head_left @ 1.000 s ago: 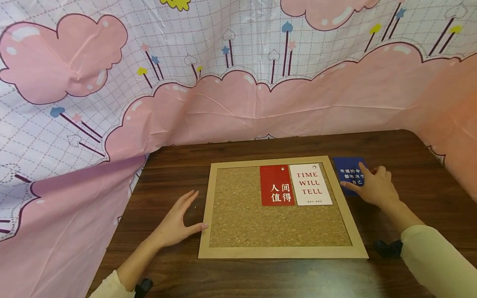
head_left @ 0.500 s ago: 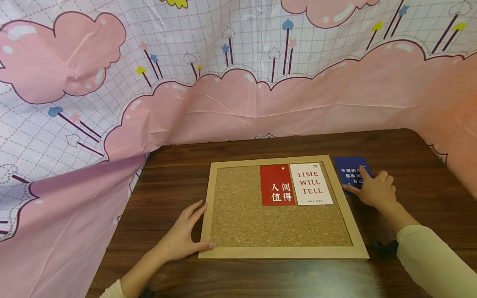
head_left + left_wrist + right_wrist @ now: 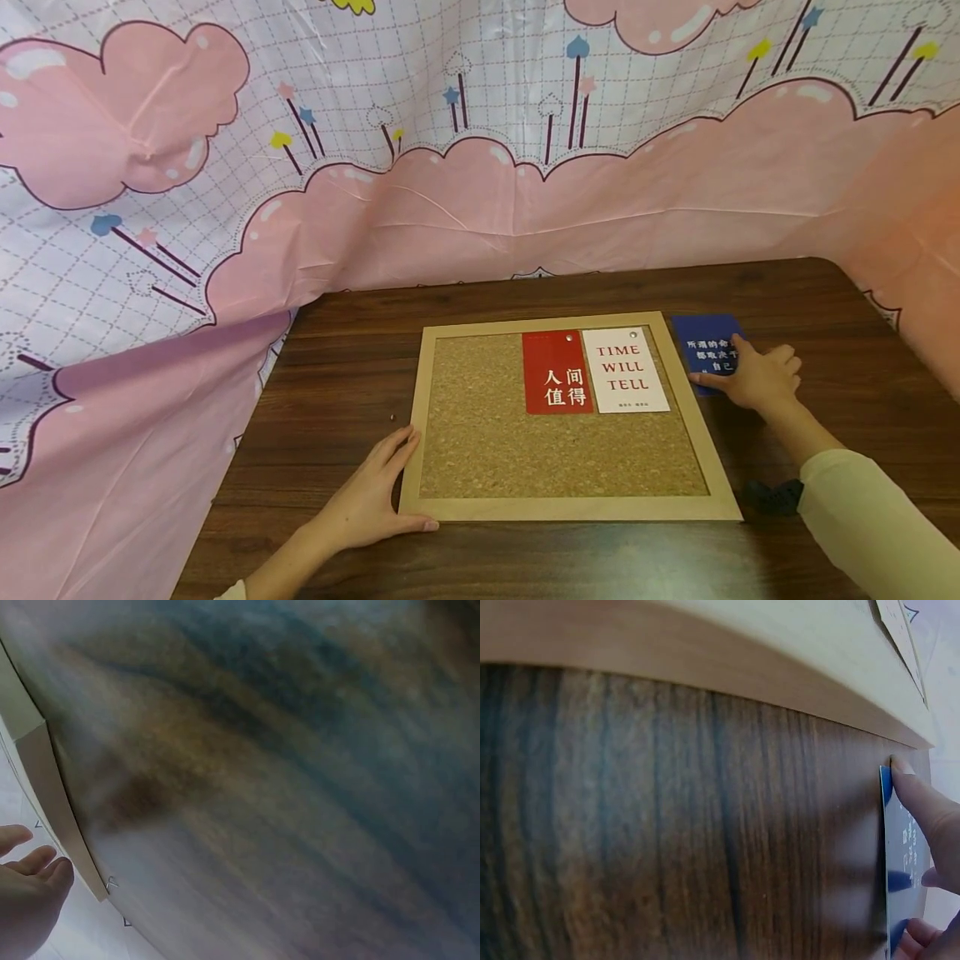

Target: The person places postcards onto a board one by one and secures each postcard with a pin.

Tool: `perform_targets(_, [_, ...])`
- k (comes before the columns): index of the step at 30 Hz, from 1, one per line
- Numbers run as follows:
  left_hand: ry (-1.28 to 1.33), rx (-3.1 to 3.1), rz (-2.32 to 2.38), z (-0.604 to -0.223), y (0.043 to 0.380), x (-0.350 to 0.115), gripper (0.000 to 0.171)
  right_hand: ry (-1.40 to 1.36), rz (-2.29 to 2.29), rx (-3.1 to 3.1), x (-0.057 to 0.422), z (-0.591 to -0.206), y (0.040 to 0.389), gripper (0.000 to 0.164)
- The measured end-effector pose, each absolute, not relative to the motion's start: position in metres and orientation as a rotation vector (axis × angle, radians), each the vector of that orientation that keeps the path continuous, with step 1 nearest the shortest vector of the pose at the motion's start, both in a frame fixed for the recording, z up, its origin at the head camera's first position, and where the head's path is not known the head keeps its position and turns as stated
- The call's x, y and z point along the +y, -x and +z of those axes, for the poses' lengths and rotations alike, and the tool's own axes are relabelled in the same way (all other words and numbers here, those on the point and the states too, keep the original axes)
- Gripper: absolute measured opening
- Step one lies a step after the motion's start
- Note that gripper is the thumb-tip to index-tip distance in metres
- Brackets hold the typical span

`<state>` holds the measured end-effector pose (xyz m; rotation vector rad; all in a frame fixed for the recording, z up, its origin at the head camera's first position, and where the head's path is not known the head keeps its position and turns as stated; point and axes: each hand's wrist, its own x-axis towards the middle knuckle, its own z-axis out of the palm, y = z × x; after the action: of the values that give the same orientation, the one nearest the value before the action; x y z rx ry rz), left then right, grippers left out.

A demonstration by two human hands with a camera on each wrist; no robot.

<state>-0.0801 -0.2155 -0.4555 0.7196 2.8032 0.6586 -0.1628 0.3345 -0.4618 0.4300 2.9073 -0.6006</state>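
Observation:
A wood-framed cork board (image 3: 570,458) lies on the dark table. A red card (image 3: 558,372) and a white card (image 3: 627,372) lie side by side on its upper right part. My left hand (image 3: 367,496) spreads around its near left corner, fingertips at the left edge and thumb at the near edge. In the left wrist view those fingers show beside the frame (image 3: 64,810). Over a blue card (image 3: 701,333), just right of the board, my right hand (image 3: 761,379) reaches with thumb at the lower left and index finger at the right side. Its other fingers are bent.
A tiny metallic piece (image 3: 392,417) lies on the table (image 3: 330,358) left of the board. A pink and white cloud-patterned cloth (image 3: 517,208) hangs behind the table and along both sides. A dark strap piece (image 3: 772,497) shows under the right wrist.
My left hand has come toward me along the board's left side, down to its near corner. My right hand has shifted slightly right over the blue card. The cards and board stay in place.

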Motion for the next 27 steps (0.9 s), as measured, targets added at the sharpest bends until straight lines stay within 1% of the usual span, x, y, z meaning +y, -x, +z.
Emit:
perform_targets(11, [-0.777,2.812,0.598,-0.4627,0.0769,-0.2165,0.113,-0.370,-0.662,2.947,0.3329,-0.4590,0.1630,0.107])
perform_targets(18, [-0.766,2.812,0.598,-0.4613,0.0789,-0.2159,0.111,-0.399,-0.645,2.942,0.3340,-0.4609,0.1620,0.110])
perform_targets(27, [-0.763,2.810,0.599,-0.4617,0.0794,-0.2172,0.110,-0.485,-0.696,2.923,0.3310,-0.4598,0.1592,0.112])
